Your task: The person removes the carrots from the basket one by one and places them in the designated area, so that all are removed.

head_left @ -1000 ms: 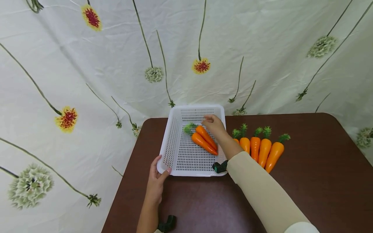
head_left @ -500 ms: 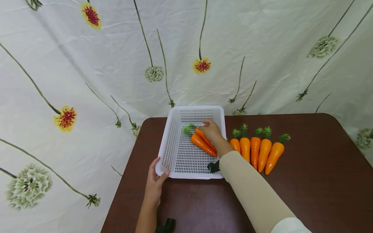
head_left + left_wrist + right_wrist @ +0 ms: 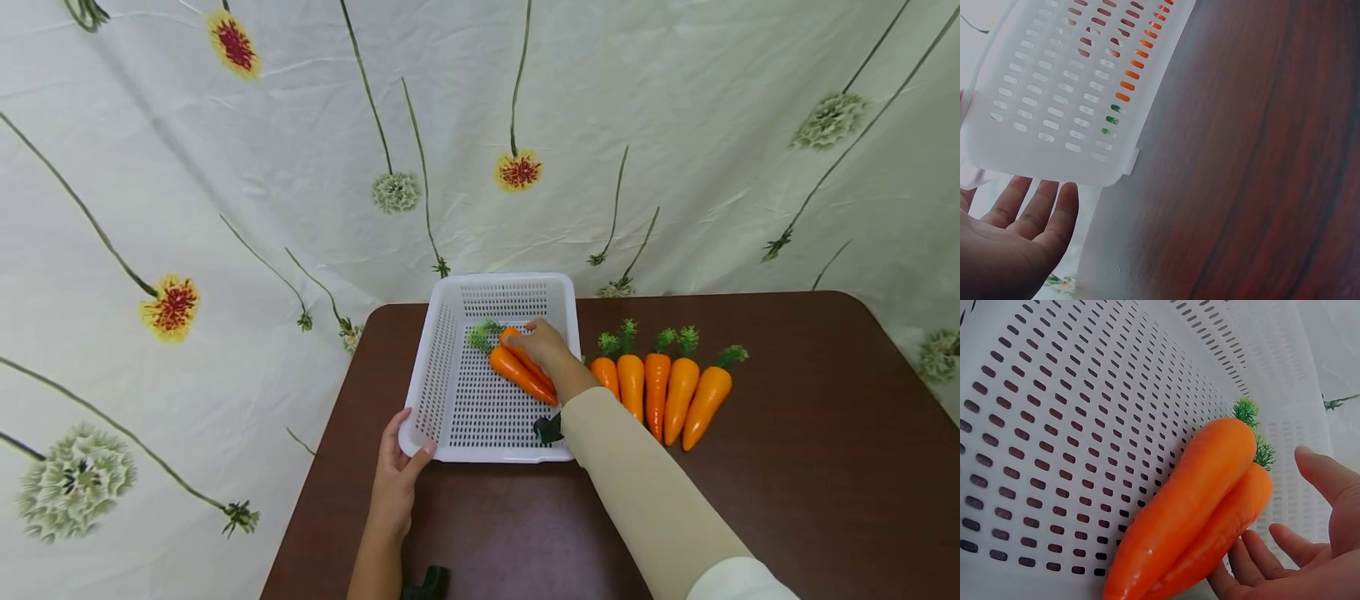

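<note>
Two orange carrots with green tops lie side by side in a white perforated plastic basket (image 3: pixel 465 421). In the head view, the near carrot (image 3: pixel 516 372) is mostly exposed, while my right hand (image 3: pixel 551 348) partly covers the far one. The right wrist view shows that hand's fingers (image 3: pixel 1250 565) loosely spread beside the far carrot (image 3: pixel 1235 509), seemingly touching its side, with the thumb apart. My left hand (image 3: pixel 395 479) holds the basket's near left corner, thumb on the rim and fingers outside. In the left wrist view several fingertips (image 3: pixel 1063 203) show against the basket's end.
Several more carrots (image 3: pixel 681 387) lie in a row right of the basket on the dark brown table (image 3: pixel 810 467), some partly behind the right sleeve. A flower-printed white cloth (image 3: pixel 315 150) hangs behind the table and along its left. Black wrist devices (image 3: pixel 549 429) sit on both wrists.
My right hand has come down and nearer to the far carrot. The basket has shifted slightly toward me and left, with my left hand still on its corner.
</note>
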Tool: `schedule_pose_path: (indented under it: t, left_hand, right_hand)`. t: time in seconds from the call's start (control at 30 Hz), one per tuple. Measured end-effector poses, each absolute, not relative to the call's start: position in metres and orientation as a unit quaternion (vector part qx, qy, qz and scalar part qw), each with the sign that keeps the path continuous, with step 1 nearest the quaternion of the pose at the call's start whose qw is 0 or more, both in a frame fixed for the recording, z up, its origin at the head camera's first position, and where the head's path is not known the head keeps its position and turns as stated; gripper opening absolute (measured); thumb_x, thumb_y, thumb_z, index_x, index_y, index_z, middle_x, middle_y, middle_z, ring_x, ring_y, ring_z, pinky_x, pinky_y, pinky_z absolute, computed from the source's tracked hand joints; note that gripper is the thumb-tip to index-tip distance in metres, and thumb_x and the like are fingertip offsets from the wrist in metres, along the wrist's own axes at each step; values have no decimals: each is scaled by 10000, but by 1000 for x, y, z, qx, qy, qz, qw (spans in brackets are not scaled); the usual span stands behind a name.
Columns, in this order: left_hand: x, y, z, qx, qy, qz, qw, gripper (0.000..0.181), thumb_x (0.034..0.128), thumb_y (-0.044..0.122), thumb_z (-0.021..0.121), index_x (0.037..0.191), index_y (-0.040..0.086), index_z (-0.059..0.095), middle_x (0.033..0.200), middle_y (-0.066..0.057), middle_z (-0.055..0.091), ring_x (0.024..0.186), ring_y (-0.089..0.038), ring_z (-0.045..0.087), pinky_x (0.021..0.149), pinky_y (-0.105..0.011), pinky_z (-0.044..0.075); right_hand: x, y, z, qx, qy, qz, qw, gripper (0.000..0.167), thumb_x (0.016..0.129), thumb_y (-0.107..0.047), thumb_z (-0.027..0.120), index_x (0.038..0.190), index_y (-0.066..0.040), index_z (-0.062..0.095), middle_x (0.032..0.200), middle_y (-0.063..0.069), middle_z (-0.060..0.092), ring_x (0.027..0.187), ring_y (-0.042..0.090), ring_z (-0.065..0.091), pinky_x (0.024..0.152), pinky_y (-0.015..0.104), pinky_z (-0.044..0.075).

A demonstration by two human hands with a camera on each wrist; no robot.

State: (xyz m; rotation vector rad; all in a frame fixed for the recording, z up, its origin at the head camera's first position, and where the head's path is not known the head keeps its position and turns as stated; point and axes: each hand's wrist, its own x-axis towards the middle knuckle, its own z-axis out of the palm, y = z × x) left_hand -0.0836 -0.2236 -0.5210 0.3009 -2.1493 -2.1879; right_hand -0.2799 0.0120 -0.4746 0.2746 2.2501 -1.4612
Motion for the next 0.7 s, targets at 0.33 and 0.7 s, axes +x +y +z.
schedule_pose_path:
  t: [0.33,0.7]
  left_hand:
    - [-82,-225,-521,97,-692,-714,33,717,966,97,664,1557,230,281,1569,-64,406,1333,-180,532,972,-134,480]
    - [-82,-224,-523,86,-698,-710,35,702,974,97,651,1556,239,285,1587,-80,388,1363,-273,505,977,-133,480]
  right_hand:
    - [-274,8,-474,67,834,-475,273,777,900,-391,735,1520,-118,354,1487,160,475,1231,322,536,1078,483,464]
    - [-271,4,-476,18,856,-422,299,718,879,-379,760,1465,-105,448,1389,132,554,1144,268,564,1022,411,491]
